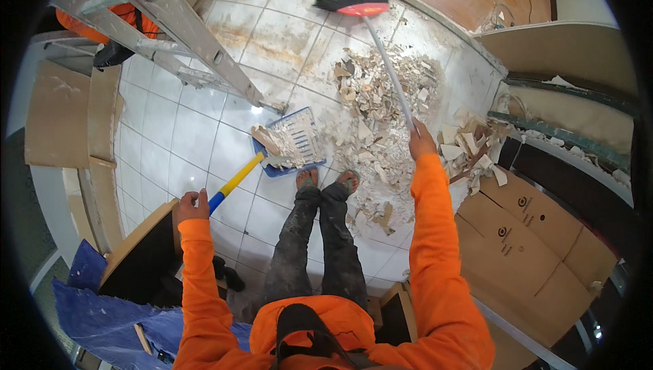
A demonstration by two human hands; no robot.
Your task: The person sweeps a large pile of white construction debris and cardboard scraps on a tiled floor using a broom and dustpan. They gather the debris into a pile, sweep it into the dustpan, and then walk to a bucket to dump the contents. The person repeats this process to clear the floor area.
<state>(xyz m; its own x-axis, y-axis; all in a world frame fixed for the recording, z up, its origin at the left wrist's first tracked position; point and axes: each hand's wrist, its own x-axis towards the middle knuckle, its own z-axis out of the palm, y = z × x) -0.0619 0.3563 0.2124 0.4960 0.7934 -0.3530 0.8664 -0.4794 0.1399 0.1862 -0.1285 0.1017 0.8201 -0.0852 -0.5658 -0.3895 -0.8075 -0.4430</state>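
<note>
My right hand (422, 141) is wrapped round the grey handle of a broom (389, 64). The broom's red head with black bristles (354, 3) rests on the tiles at the far side, beyond the rubble. At the left, my left hand (193, 205) is closed at the upper end of the dustpan's yellow and blue handle (238, 178); its grip is partly hidden. The blue dustpan (314, 122) lies on the floor just ahead of my feet, with broken pieces and dust in it. A wide pile of broken white rubble (391, 91) spreads between the dustpan and the right wall.
An aluminium stepladder (197, 37) stands at the upper left, near another person's orange sleeve (132, 20). Flattened cardboard (530, 241) lies at right. Brown boards (61, 111) lean at left, above a blue sheet (115, 322). Larger shards (469, 145) lie beside the right wall.
</note>
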